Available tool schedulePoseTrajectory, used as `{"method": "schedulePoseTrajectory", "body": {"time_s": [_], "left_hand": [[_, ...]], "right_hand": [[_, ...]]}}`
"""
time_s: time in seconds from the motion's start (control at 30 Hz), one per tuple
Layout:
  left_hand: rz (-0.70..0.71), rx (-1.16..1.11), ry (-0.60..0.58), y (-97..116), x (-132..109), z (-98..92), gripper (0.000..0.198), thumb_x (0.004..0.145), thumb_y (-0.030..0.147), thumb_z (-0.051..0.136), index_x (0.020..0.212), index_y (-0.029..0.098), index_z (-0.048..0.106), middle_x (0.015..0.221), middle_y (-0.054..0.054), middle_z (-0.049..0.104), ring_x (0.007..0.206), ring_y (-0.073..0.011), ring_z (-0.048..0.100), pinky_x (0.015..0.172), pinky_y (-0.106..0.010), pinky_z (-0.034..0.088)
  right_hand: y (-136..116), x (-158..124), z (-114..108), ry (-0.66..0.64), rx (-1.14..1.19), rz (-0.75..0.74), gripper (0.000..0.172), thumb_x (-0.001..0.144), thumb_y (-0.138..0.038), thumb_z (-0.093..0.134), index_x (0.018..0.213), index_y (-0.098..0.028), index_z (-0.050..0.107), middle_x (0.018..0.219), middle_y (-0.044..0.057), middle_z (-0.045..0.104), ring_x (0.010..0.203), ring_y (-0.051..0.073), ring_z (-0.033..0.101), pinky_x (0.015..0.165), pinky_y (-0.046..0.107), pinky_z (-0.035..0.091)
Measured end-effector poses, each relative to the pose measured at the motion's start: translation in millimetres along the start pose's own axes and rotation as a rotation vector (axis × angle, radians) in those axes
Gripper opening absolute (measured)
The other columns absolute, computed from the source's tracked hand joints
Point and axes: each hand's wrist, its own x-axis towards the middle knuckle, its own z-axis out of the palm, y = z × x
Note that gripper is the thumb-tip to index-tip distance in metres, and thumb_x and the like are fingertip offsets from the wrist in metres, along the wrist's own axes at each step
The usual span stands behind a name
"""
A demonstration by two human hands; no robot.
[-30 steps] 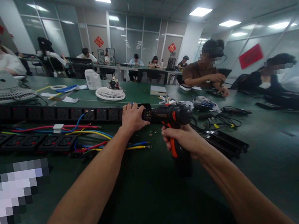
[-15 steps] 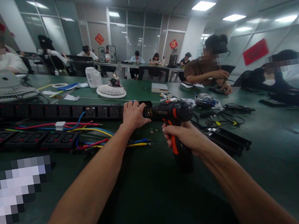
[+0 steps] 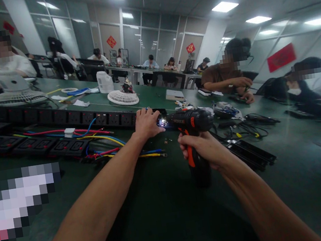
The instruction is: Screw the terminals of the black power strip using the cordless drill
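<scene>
Black socket strip [image 3: 81, 118] beneath them, the fingers of the left hand [image 3: 148, 123] are spread over its right end, clasping it, with the thumb on the near side. Curled tight around the handle of a black-and-orange drill [image 3: 192, 121] are the fingers of the right hand [image 3: 202, 146]; its nose points left at that same end, close by the left thumb (a small bright glow shows there, though whether a bit touches anything I cannot tell). A few tiny bits [image 3: 167, 141] lie just below on the green surface [image 3: 161, 209].

Nearer than the strip, toward the surface's left edge, sit a row of black socket modules [image 3: 40, 144] and loose coloured wires [image 3: 112, 140]. Right of the drill are black rails [image 3: 253, 155] and tangled cables [image 3: 255, 130]. Toward the far edge stand a white jug [image 3: 104, 82] and a white fan grille [image 3: 123, 98]; along the right edge, a person in a brown shirt [image 3: 217, 76] works.
</scene>
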Motion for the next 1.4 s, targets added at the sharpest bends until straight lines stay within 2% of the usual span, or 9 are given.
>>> {"method": "schedulePoseTrajectory", "body": {"time_s": [0.7,1.4], "left_hand": [[0.015,0.022,0.017,-0.2,0.0,0.7,0.070,0.072,0.064,0.082,0.129,0.026,0.064,0.128,-0.013,0.063,0.123,-0.0374,0.049,0.103,-0.048,0.032],[-0.003,0.025,-0.030,1.3,0.0,-2.7,0.070,0.073,0.065,0.079,0.132,0.030,0.063,0.128,-0.011,0.063,0.124,-0.0377,0.048,0.105,-0.049,0.032]], "right_hand": [[4.6,3.7,-2.8,-0.015,-0.014,-0.030,0.015,0.074,-0.028,0.072,0.081,-0.019,0.062,0.068,-0.001,0.060,0.051,0.012,0.057,0.045,0.026,0.046],[5.5,2.8,-1.7,0.003,-0.013,-0.055,0.010,0.075,-0.026,0.068,0.080,-0.020,0.063,0.068,0.000,0.062,0.049,0.013,0.058,0.046,0.026,0.045]]}}
